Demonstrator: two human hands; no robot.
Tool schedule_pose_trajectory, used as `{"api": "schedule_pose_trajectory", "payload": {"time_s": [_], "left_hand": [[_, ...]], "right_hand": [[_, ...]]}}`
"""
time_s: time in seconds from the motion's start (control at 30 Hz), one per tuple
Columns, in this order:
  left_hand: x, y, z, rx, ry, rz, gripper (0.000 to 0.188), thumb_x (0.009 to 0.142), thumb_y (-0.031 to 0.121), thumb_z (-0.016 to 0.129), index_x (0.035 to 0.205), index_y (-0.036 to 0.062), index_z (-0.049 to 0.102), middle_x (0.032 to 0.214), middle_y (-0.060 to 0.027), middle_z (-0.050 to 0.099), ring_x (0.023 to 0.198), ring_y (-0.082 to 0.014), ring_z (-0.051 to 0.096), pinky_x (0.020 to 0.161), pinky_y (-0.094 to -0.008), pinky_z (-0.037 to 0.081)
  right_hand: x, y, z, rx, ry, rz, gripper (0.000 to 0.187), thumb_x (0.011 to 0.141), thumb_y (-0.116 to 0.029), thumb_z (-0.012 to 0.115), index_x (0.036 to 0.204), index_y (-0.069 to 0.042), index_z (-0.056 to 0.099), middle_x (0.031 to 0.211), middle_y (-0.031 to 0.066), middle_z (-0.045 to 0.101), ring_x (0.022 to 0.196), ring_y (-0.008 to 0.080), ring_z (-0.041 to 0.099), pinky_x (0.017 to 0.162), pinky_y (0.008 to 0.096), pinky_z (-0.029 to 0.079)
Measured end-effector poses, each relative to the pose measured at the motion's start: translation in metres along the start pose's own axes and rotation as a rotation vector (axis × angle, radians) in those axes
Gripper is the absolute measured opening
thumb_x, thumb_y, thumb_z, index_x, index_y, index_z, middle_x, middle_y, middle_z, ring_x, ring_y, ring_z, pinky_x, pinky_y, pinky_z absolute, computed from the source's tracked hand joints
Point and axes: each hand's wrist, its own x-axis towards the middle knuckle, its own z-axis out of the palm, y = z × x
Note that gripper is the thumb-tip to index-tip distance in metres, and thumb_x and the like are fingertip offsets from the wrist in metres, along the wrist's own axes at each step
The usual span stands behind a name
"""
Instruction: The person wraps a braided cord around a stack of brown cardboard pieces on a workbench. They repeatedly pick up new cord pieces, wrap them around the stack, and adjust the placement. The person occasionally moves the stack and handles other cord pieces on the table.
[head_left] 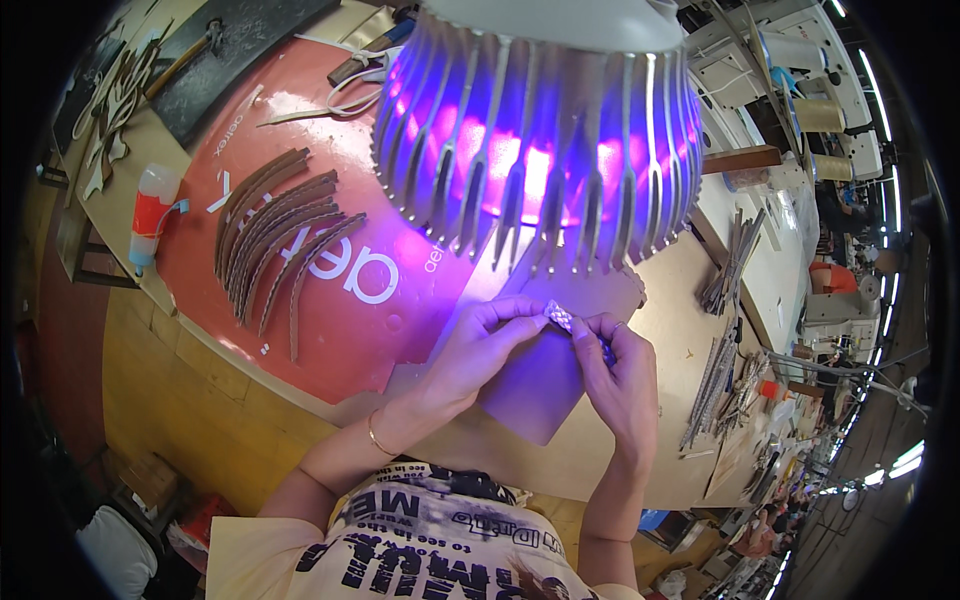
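Observation:
My left hand (pixel 482 345) and my right hand (pixel 622 378) meet over the table, just below the glowing purple lamp. Between them is a small, light strip with a dark checkered pattern (pixel 559 317). Thumb and fingers of the left hand pinch its one end, while the right hand grips the other. Part of the strip is hidden behind the right fingers. Under the hands lies a flat sheet (pixel 535 405), tinted purple by the light.
A finned metal lamp (pixel 540 150) hangs low over the hands. On the left, curved brown strips (pixel 285 235) lie on a red printed sheet (pixel 345 360), near a bottle of red liquid (pixel 152 220). Bundled narrow strips (pixel 735 260) and patterned strips (pixel 708 390) lie at right.

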Motion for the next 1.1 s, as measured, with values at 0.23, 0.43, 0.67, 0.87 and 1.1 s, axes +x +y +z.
{"api": "schedule_pose_trajectory", "payload": {"time_s": [0.23,0.43,0.67,0.87,1.1], "left_hand": [[0.009,0.007,-0.004,0.07,-0.069,0.076,0.019,0.097,0.014,0.061,0.104,-0.0007,0.071,0.098,-0.0012,0.065,0.095,-0.0077,0.058,0.089,-0.0246,0.044],[0.015,0.001,-0.002,0.147,0.005,0.154,0.017,0.096,0.014,0.063,0.096,-0.0001,0.072,0.092,0.0002,0.063,0.089,-0.0065,0.056,0.083,-0.0235,0.044],[0.022,-0.015,-0.001,0.218,0.132,0.185,0.017,0.095,0.014,0.064,0.085,0.0007,0.069,0.082,0.0044,0.057,0.077,-0.0035,0.049,0.071,-0.0198,0.039],[0.025,-0.022,-0.003,0.291,0.176,0.172,0.02,0.095,0.015,0.065,0.081,0.0015,0.068,0.08,0.0046,0.055,0.076,-0.0042,0.047,0.07,-0.0202,0.038],[0.027,-0.024,-0.001,0.394,0.224,0.22,0.02,0.091,0.019,0.07,0.081,0.0013,0.07,0.084,-0.0004,0.058,0.093,-0.011,0.05,0.082,-0.0269,0.04]], "right_hand": [[-0.001,-0.004,0.003,-0.051,0.027,-0.041,0.024,0.095,-0.018,0.062,0.089,0.004,0.068,0.058,-0.0004,0.052,0.054,0.0048,0.042,0.049,0.0259,0.034],[0.0,-0.004,0.001,0.03,0.017,-0.002,0.021,0.093,-0.016,0.066,0.086,0.004,0.068,0.058,-0.0016,0.053,0.053,0.0041,0.043,0.048,0.0245,0.034],[0.005,0.005,-0.006,0.163,0.021,0.016,0.015,0.087,-0.01,0.07,0.084,0.003,0.065,0.055,0.0026,0.056,0.05,0.0054,0.048,0.047,0.0244,0.037],[0.003,0.01,-0.005,0.3,0.021,-0.031,0.016,0.087,-0.002,0.066,0.096,0.0,0.054,0.061,0.0044,0.059,0.053,0.0061,0.049,0.051,0.0238,0.038],[0.004,0.008,-0.009,0.243,-0.027,-0.005,0.024,0.089,-0.002,0.063,0.101,-0.003,0.043,0.061,0.0012,0.057,0.056,0.0068,0.053,0.055,0.0207,0.041]]}}
